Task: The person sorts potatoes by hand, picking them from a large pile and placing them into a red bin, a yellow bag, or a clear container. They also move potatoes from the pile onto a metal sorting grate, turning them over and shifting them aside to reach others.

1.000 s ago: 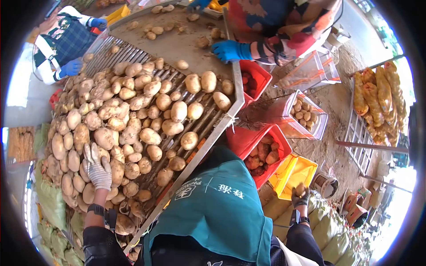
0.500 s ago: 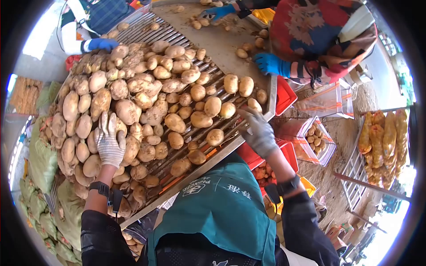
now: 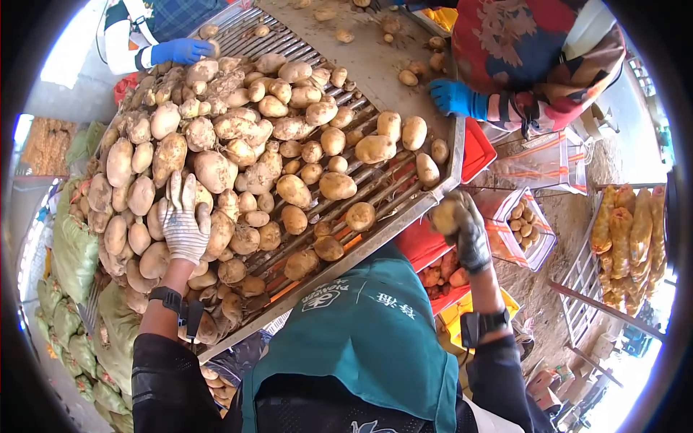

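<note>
My left hand (image 3: 185,222), in a striped whitish glove, lies with fingers spread on the heap of potatoes (image 3: 214,171) at the left of the slatted rack. Beyond the rack's metal edge (image 3: 346,265), my right hand (image 3: 469,231) wears a dirty grey glove and is closed around a potato (image 3: 445,216), above the red crates. Several single potatoes, one of them a long potato (image 3: 375,149), rest on the slats between my two hands.
A co-worker's blue-gloved hand (image 3: 182,51) touches potatoes at the upper left; another's hand (image 3: 458,99) is at the upper right. A red crate (image 3: 476,149), a yellow crate (image 3: 455,321) and a crate of potatoes (image 3: 498,209) stand right of the rack. Green sacks (image 3: 76,252) lie left.
My right hand has moved off the rack, rightward and down, and now holds a potato. Some potatoes near the rack's right corner have shifted. The upper-left co-worker's hand has moved right.
</note>
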### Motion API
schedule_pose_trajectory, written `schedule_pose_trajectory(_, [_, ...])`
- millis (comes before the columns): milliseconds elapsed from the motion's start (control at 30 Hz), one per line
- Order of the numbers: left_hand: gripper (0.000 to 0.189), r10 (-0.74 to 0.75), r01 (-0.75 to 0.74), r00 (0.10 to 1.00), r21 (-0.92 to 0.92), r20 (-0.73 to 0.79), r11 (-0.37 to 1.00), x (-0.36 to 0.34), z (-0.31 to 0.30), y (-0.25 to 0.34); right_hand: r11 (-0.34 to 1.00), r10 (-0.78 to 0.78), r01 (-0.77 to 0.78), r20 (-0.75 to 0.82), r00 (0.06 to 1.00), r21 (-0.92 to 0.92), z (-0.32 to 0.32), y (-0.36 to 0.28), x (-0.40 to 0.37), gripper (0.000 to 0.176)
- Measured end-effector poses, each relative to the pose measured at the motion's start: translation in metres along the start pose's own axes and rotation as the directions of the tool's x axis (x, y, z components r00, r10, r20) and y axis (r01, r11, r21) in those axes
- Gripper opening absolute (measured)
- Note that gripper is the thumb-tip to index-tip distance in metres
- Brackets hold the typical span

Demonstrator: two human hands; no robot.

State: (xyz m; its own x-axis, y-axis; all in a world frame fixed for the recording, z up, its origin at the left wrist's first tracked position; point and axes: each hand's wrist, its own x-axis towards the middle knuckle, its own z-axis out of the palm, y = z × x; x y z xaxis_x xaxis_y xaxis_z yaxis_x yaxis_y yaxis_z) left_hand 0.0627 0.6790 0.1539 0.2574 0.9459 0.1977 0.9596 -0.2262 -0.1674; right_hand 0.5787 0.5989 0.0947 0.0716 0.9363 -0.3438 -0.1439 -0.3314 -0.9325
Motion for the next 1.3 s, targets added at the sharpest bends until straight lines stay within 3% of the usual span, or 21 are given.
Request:
schedule_pose_trajectory(100, [0.059,-0.008,0.008,1.0,0.002,0.007,1.0,-0.001,0.002,0.0,0.984,0.131,-0.109,-0.159,0.978,0.139,-0.031,0.054,-0.055,0.046])
schedule_pose_trajectory(133, [0.059,-0.017,0.017,1.0,0.002,0.009,1.0,-0.001,0.003,-0.001,0.981,0.188,-0.169,-0.272,0.944,0.092,-0.041,0.081,-0.069,0.043])
schedule_pose_trajectory(167, [0.059,-0.019,0.019,1.0,0.008,0.012,1.0,-0.001,0.003,-0.001,0.984,0.175,-0.162,-0.248,0.953,0.072,-0.059,0.114,-0.085,0.044])
schedule_pose_trajectory(200, [0.059,-0.007,0.007,1.0,0.02,0.005,1.0,-0.001,0.002,-0.001,0.95,0.287,-0.312,-0.356,0.889,-0.016,-0.076,0.148,-0.096,0.048])
schedule_pose_trajectory(267, [0.059,0.0,0.0,1.0,0.036,0.005,0.999,0.001,0.001,0.0,0.905,0.217,-0.336,-0.395,0.892,-0.262,-0.096,0.213,-0.108,0.046])
schedule_pose_trajectory(300, [0.059,0.005,-0.005,1.0,0.038,0.0,0.999,0.0,0.002,0.0,0.904,0.223,-0.338,-0.383,0.896,-0.263,-0.098,0.209,-0.106,0.046])
schedule_pose_trajectory(333, [0.059,0.009,-0.009,1.0,0.041,-0.004,0.999,0.0,0.003,-0.002,0.755,0.041,-0.273,-0.373,0.927,-0.596,-0.1,0.2,-0.103,0.049])
schedule_pose_trajectory(367, [0.059,0.016,-0.016,1.0,0.056,-0.009,0.998,0.0,0.003,-0.002,0.494,-0.127,-0.198,-0.295,0.947,-0.847,-0.097,0.181,-0.099,0.053])
schedule_pose_trajectory(433, [0.059,0.02,-0.019,1.0,0.052,-0.018,0.998,0.0,0.002,-0.001,0.698,-0.107,-0.168,-0.332,0.937,-0.696,-0.062,0.107,-0.064,0.055])
schedule_pose_trajectory(500, [0.059,0.024,-0.022,0.999,0.052,-0.034,0.998,0.0,0.004,-0.002,0.798,-0.24,0.087,-0.181,0.954,-0.596,-0.013,0.044,-0.029,0.049])
schedule_pose_trajectory(567, [0.058,0.009,-0.008,0.999,0.044,-0.033,0.999,0.0,0.007,-0.004,0.535,-0.449,0.428,0.184,0.874,-0.728,0.035,0.01,0.003,0.044])
schedule_pose_trajectory(633, [0.058,-0.005,0.006,1.0,0.047,-0.022,0.999,-0.001,0.006,-0.003,0.418,-0.422,0.647,0.495,0.76,-0.637,0.104,-0.034,0.021,0.049])
schedule_pose_trajectory(700, [0.059,-0.013,0.014,0.999,0.029,-0.031,0.999,-0.002,0.006,-0.004,0.304,-0.079,0.683,0.697,0.713,-0.664,0.166,-0.033,0.037,0.058])
schedule_pose_trajectory(767, [0.059,-0.03,0.03,0.999,0.01,-0.036,0.999,-0.005,0.007,-0.004,0.113,-0.057,0.817,0.818,0.573,-0.565,0.217,0.006,0.048,0.064])
schedule_pose_trajectory(833, [0.061,-0.031,0.031,0.999,-0.005,-0.028,1.0,-0.003,0.006,-0.003,0.029,0.087,0.841,0.84,0.536,-0.54,0.258,0.0,0.057,0.068])
schedule_pose_trajectory(967, [0.061,-0.016,0.015,0.999,-0.002,-0.043,1.0,-0.001,0.001,-0.001,-0.087,0.075,0.863,0.861,0.503,-0.497,0.263,0.013,0.081,0.059])
schedule_pose_trajectory(1067, [0.063,-0.051,0.051,0.999,-0.032,0.002,0.998,-0.002,0.003,-0.002,-0.149,0.191,0.824,0.802,0.566,-0.546,0.237,0.001,0.086,0.061])
schedule_pose_trajectory(1133, [0.063,-0.05,0.049,0.999,-0.032,-0.006,0.998,-0.001,0.002,-0.003,-0.182,-0.067,0.764,0.783,0.619,-0.619,0.199,0.023,0.093,0.068])
schedule_pose_trajectory(1233, [0.063,-0.051,0.05,0.999,-0.039,-0.007,0.998,-0.003,0.006,-0.002,-0.1,-0.163,0.644,0.651,0.741,-0.758,0.151,-0.004,0.109,0.082])
schedule_pose_trajectory(1267, [0.063,-0.049,0.049,0.999,-0.043,-0.007,0.998,-0.003,0.006,-0.003,-0.151,-0.146,0.652,0.669,0.728,-0.743,0.138,-0.012,0.115,0.087])
schedule_pose_trajectory(1300, [0.063,-0.048,0.047,0.999,-0.05,-0.013,0.998,-0.003,0.005,-0.003,-0.176,-0.252,0.612,0.636,0.729,-0.771,0.131,-0.016,0.119,0.084])
